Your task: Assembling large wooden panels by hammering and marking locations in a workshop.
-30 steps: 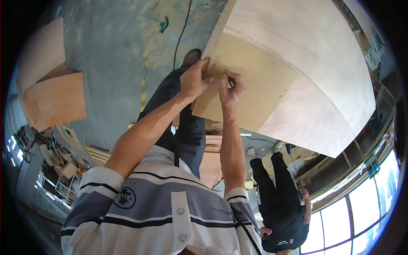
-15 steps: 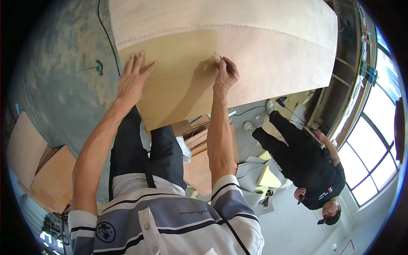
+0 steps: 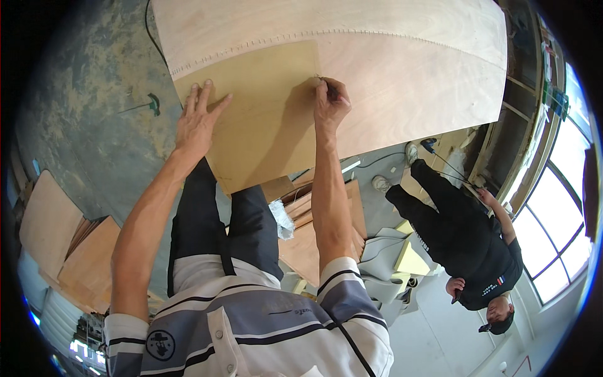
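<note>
A flat tan sheet (image 3: 264, 113) lies on a large pale plywood panel (image 3: 408, 88). My left hand (image 3: 196, 125) rests on the sheet's left part, its fingers spread and lying flat. At the sheet's right edge, my right hand (image 3: 331, 112) is closed round a thin dark pen (image 3: 332, 93). The pen's tip is near that edge and mostly hidden by my fingers. My forearm casts a shadow across the sheet.
A curved row of staples (image 3: 377, 31) crosses the panel. A green-handled tool (image 3: 154, 105) lies on the floor at the left. Wooden sheets (image 3: 91, 257) stack at lower left. A person in black (image 3: 465, 239) stands at the right, near a drill (image 3: 429, 145).
My right hand has shifted slightly toward me along the sheet's right edge, and the pen stands steeper. My left hand stays flat on the sheet. The whole view has turned slightly.
</note>
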